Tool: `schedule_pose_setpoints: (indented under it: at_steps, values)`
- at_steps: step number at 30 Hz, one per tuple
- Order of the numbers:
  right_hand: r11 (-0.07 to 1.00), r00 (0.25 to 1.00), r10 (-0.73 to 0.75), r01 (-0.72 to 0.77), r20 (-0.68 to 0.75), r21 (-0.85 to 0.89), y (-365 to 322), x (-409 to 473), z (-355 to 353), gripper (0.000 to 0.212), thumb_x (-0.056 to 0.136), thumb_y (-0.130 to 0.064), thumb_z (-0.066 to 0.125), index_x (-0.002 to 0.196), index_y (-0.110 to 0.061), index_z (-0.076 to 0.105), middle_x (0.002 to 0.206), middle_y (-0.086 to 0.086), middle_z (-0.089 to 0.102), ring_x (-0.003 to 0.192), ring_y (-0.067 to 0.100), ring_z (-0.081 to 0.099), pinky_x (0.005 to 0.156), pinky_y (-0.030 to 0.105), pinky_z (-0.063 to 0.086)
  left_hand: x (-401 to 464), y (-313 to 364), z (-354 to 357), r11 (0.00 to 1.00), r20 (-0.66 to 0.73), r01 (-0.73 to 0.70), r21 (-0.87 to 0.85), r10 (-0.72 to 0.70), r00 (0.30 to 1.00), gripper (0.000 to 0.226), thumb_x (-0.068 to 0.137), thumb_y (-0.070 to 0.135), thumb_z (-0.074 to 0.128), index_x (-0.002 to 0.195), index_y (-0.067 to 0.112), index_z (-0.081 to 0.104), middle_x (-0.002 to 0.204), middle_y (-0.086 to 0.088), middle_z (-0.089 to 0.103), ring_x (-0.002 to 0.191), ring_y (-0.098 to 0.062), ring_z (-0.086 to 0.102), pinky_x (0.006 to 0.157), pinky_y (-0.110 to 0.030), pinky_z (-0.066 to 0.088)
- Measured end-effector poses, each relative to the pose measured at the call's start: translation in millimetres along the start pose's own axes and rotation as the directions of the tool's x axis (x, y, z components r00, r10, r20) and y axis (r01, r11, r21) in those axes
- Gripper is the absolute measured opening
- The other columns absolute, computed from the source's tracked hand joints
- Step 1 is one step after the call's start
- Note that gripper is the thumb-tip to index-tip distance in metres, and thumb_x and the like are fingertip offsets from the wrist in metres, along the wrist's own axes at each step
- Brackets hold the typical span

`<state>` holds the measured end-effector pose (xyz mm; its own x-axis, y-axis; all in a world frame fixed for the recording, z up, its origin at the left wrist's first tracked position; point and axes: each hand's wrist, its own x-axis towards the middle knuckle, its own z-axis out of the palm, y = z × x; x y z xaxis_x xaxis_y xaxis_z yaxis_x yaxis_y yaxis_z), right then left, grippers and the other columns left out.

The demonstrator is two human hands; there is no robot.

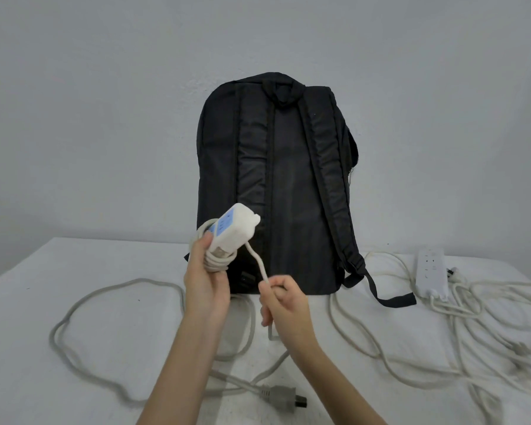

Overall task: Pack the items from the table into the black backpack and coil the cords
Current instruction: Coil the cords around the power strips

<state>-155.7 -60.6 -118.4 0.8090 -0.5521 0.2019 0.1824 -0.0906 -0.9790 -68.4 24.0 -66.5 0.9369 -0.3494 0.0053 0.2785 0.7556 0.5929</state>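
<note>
Gripping the white power strip (234,230), cord-wrapped, left hand (207,283) lifts it; right hand (284,305) pinches its cord (259,265).

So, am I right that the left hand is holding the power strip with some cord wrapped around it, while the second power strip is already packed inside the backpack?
Not quite. The left hand does hold the power strip with cord wound around it, but the second power strip is not in the backpack. The head view shows it lying on the table, right of the backpack, its cord loose.
</note>
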Motion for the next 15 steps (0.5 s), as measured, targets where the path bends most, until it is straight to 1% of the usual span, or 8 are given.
schedule_pose_setpoints:
  at_steps: [2, 5, 7, 8, 10, 12, 14, 15]
  values:
    - [0.997, 1.000, 0.017, -0.017, 0.007, -0.074, 8, -7, 3, 0.013, 0.092, -0.014, 0.058, 0.081, -0.011, 0.050, 0.046, 0.000, 0.049, 0.043, 0.011, 0.047, 0.051, 0.023, 0.042, 3, 2, -4, 1.000, -0.037, -0.015, 0.003, 0.015, 0.999, 0.014, 0.093, 0.018, 0.049, 0.095, 0.014, 0.063, 0.085, 0.003, 0.065, 0.080, -0.006, 0.061, 0.076, -0.017, 0.047]
    - [0.960, 0.994, 0.104, -0.089, 0.045, -0.266, 7, -7, 5, 0.024, 0.092, -0.024, 0.058, 0.073, -0.015, 0.047, 0.048, -0.004, 0.042, 0.047, 0.011, 0.043, 0.055, 0.033, 0.044, 5, -2, -7, 0.996, -0.125, -0.086, 0.024, 0.088, 0.988, 0.019, 0.090, 0.014, 0.056, 0.108, 0.009, 0.060, 0.093, 0.001, 0.065, 0.085, -0.008, 0.063, 0.074, -0.016, 0.051]
    - [0.894, 0.994, 0.069, -0.027, 0.079, -0.446, -3, -8, 2, 0.026, 0.093, -0.030, 0.054, 0.071, -0.018, 0.046, 0.045, -0.008, 0.039, 0.048, 0.007, 0.036, 0.054, 0.031, 0.039, 5, -9, -7, 0.974, -0.209, -0.190, 0.122, 0.212, 0.955, 0.035, 0.084, 0.010, 0.066, 0.115, 0.005, 0.050, 0.098, 0.000, 0.063, 0.085, -0.008, 0.064, 0.069, -0.016, 0.052]
    - [0.843, 0.993, 0.014, 0.052, 0.117, -0.536, -10, -9, 0, 0.025, 0.093, -0.032, 0.052, 0.073, -0.018, 0.046, 0.045, -0.009, 0.041, 0.047, 0.009, 0.036, 0.053, 0.024, 0.034, 4, -12, -8, 0.936, -0.220, -0.257, 0.241, 0.311, 0.925, 0.043, 0.081, 0.009, 0.071, 0.114, 0.006, 0.044, 0.100, 0.002, 0.060, 0.086, -0.007, 0.063, 0.068, -0.014, 0.051]
    - [0.697, 0.971, -0.100, 0.225, 0.219, -0.681, -25, -11, -3, 0.021, 0.092, -0.032, 0.053, 0.078, -0.016, 0.050, 0.048, -0.008, 0.041, 0.048, 0.011, 0.038, 0.050, 0.018, 0.029, 1, -21, -10, 0.776, -0.097, -0.381, 0.503, 0.488, 0.867, 0.058, 0.075, 0.011, 0.078, 0.114, 0.013, 0.036, 0.105, 0.008, 0.053, 0.092, -0.003, 0.060, 0.072, -0.012, 0.049]
    - [0.572, 0.947, -0.127, 0.313, 0.295, -0.758, -39, -9, -7, 0.020, 0.090, -0.029, 0.056, 0.080, -0.012, 0.053, 0.055, -0.010, 0.042, 0.051, 0.011, 0.039, 0.051, 0.017, 0.030, -3, -30, -14, 0.627, 0.068, -0.478, 0.615, 0.562, 0.825, 0.065, 0.070, 0.011, 0.081, 0.114, 0.024, 0.035, 0.109, 0.014, 0.050, 0.097, -0.001, 0.059, 0.077, -0.015, 0.050]
    - [0.544, 0.943, -0.025, 0.292, 0.333, -0.787, -50, -5, -13, 0.019, 0.087, -0.029, 0.060, 0.076, -0.016, 0.052, 0.059, -0.009, 0.047, 0.053, 0.009, 0.046, 0.052, 0.012, 0.033, -4, -33, -15, 0.541, 0.174, -0.549, 0.637, 0.592, 0.787, 0.070, 0.067, 0.012, 0.081, 0.111, 0.036, 0.033, 0.114, 0.016, 0.051, 0.105, -0.007, 0.059, 0.083, -0.023, 0.051]
    - [0.585, 0.936, 0.083, 0.231, 0.341, -0.777, -54, -4, -17, 0.020, 0.085, -0.029, 0.063, 0.074, -0.019, 0.050, 0.058, -0.010, 0.050, 0.050, 0.006, 0.049, 0.051, 0.011, 0.036, -4, -33, -15, 0.516, 0.204, -0.572, 0.638, 0.603, 0.771, 0.070, 0.066, 0.014, 0.080, 0.110, 0.038, 0.032, 0.115, 0.017, 0.052, 0.107, -0.010, 0.059, 0.085, -0.025, 0.051]
